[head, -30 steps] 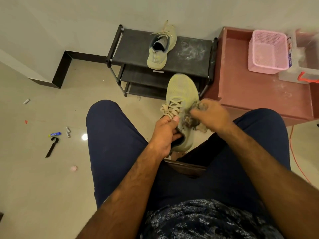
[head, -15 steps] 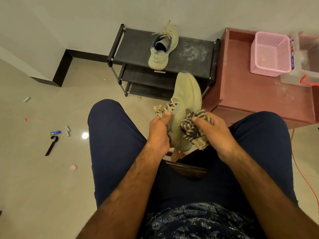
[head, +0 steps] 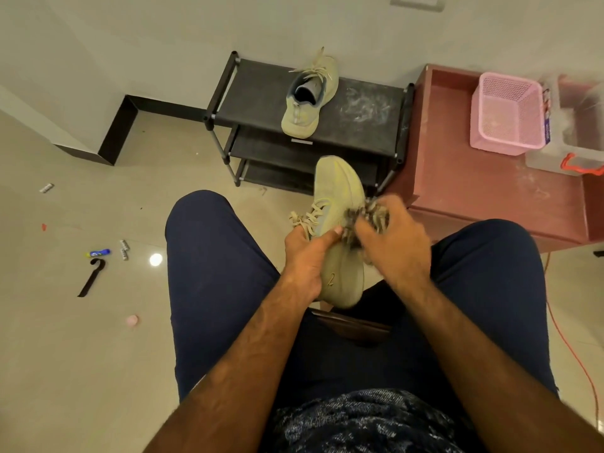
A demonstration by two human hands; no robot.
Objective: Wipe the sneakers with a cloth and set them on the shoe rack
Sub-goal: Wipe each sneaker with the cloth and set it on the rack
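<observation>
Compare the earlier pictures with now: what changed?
The right hand rubbed the cloth down the held sneaker, then back up toward the laces. The left hand kept gripping it; the other sneaker stayed on the shoe rack.

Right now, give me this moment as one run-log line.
phase: wiping | left hand: grips held sneaker | right hand: presses cloth on its side | other sneaker: on shoe rack top shelf

"2" at heel of held sneaker (head: pixel 343 273)
</observation>
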